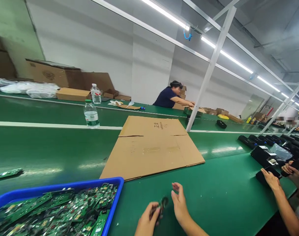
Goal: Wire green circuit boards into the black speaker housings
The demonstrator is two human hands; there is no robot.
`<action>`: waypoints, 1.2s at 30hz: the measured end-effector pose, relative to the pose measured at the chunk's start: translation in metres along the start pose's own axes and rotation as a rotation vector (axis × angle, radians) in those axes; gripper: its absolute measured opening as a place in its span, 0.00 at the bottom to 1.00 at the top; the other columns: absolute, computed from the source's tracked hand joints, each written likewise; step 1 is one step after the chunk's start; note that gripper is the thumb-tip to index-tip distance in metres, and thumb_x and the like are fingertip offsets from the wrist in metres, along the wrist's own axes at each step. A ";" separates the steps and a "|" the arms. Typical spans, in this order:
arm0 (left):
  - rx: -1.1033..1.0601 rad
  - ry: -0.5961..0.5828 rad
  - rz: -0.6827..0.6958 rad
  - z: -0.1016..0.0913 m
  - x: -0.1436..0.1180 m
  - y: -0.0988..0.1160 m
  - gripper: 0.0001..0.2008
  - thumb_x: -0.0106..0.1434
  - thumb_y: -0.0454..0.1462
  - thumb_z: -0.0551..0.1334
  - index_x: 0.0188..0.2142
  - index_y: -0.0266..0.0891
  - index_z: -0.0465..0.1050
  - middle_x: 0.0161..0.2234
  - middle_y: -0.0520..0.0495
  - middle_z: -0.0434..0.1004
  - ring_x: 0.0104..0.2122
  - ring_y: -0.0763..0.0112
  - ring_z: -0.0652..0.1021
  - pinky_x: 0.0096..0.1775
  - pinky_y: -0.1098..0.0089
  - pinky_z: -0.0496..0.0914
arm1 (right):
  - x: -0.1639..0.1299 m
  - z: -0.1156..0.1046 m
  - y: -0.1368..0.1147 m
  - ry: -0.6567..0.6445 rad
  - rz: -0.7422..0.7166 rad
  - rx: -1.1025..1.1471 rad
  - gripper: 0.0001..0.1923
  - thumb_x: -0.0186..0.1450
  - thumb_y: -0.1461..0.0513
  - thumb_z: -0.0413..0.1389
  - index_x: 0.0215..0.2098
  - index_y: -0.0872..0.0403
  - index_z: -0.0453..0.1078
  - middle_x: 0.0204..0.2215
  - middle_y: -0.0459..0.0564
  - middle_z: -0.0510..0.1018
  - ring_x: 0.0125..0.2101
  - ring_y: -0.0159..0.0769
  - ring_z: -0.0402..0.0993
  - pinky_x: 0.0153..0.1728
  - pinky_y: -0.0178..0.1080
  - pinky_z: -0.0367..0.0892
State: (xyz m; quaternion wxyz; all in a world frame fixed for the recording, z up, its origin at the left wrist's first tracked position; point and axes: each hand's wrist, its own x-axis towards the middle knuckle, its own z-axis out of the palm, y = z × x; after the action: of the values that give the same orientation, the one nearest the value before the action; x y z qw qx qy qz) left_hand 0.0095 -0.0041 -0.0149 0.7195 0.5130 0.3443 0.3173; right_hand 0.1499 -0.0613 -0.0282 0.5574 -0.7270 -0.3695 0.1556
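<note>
1. Head view, low centre: left hand [147,220] curled around a small dark part [162,205], fingers closed on its lower end; exact make of the part too small to tell.
2. Right hand [179,202] just beside that part, fingers loosely spread and half open, fingertips near its upper end; contact not clear.
3. Both hands above the green work table [213,196], the part held just off its surface, near the front edge.
4. Left of the hands: blue plastic bin [115,196], heaped with green printed circuit boards [65,213] lying flat and crosswise, filling it to the rim.
5. Behind the hands: flattened brown cardboard sheet [151,147] lying flat on the table, black writing near its far edge.
6. Further back: clear plastic water bottle [91,114] upright, capped, partly filled; a second like it beyond.
7. Far left, along the wall: brown cardboard boxes [53,73] and white plastic bags [28,88].
8. Right edge: another person's hands [272,178] on black oblong devices [264,154], more of these in rows behind.
9. Across the line: seated person in a dark shirt [167,97], arms reaching into a carton.
</note>
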 end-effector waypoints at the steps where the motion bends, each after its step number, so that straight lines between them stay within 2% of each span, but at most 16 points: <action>1: -0.074 0.054 -0.037 0.007 0.008 0.006 0.16 0.45 0.46 0.65 0.28 0.39 0.67 0.24 0.49 0.75 0.24 0.65 0.77 0.25 0.70 0.71 | 0.007 0.017 -0.007 0.001 0.060 0.131 0.18 0.64 0.54 0.41 0.48 0.54 0.56 0.47 0.56 0.68 0.48 0.37 0.66 0.47 0.42 0.65; 4: -0.210 0.174 -0.090 0.013 0.028 0.016 0.17 0.47 0.45 0.63 0.32 0.39 0.63 0.30 0.47 0.75 0.30 0.64 0.78 0.29 0.69 0.73 | 0.019 0.057 -0.023 -0.026 0.090 0.220 0.16 0.65 0.54 0.39 0.45 0.54 0.57 0.43 0.55 0.71 0.41 0.36 0.71 0.39 0.39 0.69; 7: -0.300 0.231 -0.118 0.005 0.034 0.014 0.15 0.49 0.44 0.60 0.33 0.39 0.62 0.32 0.46 0.75 0.35 0.62 0.78 0.31 0.67 0.74 | 0.015 0.073 -0.028 -0.103 0.048 0.199 0.13 0.64 0.56 0.43 0.40 0.54 0.62 0.36 0.52 0.74 0.36 0.36 0.72 0.36 0.38 0.69; 11: -0.374 0.258 -0.141 -0.005 0.037 0.008 0.14 0.48 0.42 0.61 0.33 0.40 0.63 0.33 0.47 0.75 0.38 0.60 0.77 0.33 0.66 0.74 | 0.005 0.068 -0.029 -0.245 -0.106 0.061 0.11 0.63 0.58 0.45 0.33 0.53 0.67 0.32 0.49 0.75 0.37 0.36 0.71 0.40 0.38 0.65; 13: -0.398 0.262 -0.162 -0.006 0.041 0.005 0.15 0.47 0.42 0.62 0.32 0.40 0.63 0.33 0.47 0.75 0.38 0.59 0.77 0.33 0.65 0.74 | 0.005 0.064 -0.029 -0.251 -0.130 0.037 0.12 0.63 0.60 0.44 0.33 0.53 0.68 0.32 0.49 0.75 0.37 0.36 0.70 0.39 0.37 0.64; 19: -0.428 0.315 -0.232 -0.003 0.053 -0.006 0.20 0.39 0.42 0.67 0.31 0.39 0.64 0.30 0.44 0.76 0.36 0.54 0.78 0.31 0.64 0.74 | 0.011 0.064 -0.021 -0.282 -0.100 0.038 0.11 0.64 0.61 0.44 0.31 0.54 0.67 0.30 0.49 0.74 0.35 0.35 0.71 0.38 0.35 0.63; 27: -0.468 0.299 -0.188 0.004 0.036 0.006 0.16 0.43 0.40 0.66 0.32 0.40 0.66 0.29 0.47 0.77 0.35 0.59 0.78 0.33 0.69 0.73 | 0.009 0.064 -0.018 -0.300 -0.107 0.025 0.12 0.64 0.60 0.44 0.31 0.54 0.68 0.30 0.49 0.74 0.37 0.35 0.70 0.40 0.35 0.63; 36: -0.497 0.246 -0.223 0.001 0.033 0.016 0.17 0.43 0.38 0.67 0.33 0.39 0.67 0.30 0.47 0.77 0.36 0.59 0.78 0.32 0.69 0.73 | 0.007 0.062 -0.026 -0.292 -0.085 0.051 0.10 0.64 0.61 0.45 0.32 0.54 0.67 0.32 0.50 0.73 0.36 0.35 0.70 0.40 0.35 0.63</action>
State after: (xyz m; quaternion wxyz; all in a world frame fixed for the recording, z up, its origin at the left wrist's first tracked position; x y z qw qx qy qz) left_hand 0.0272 0.0262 -0.0047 0.8063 0.2379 0.3949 0.3708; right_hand 0.1049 -0.0106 -0.0232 0.5220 -0.6660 -0.4730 0.2453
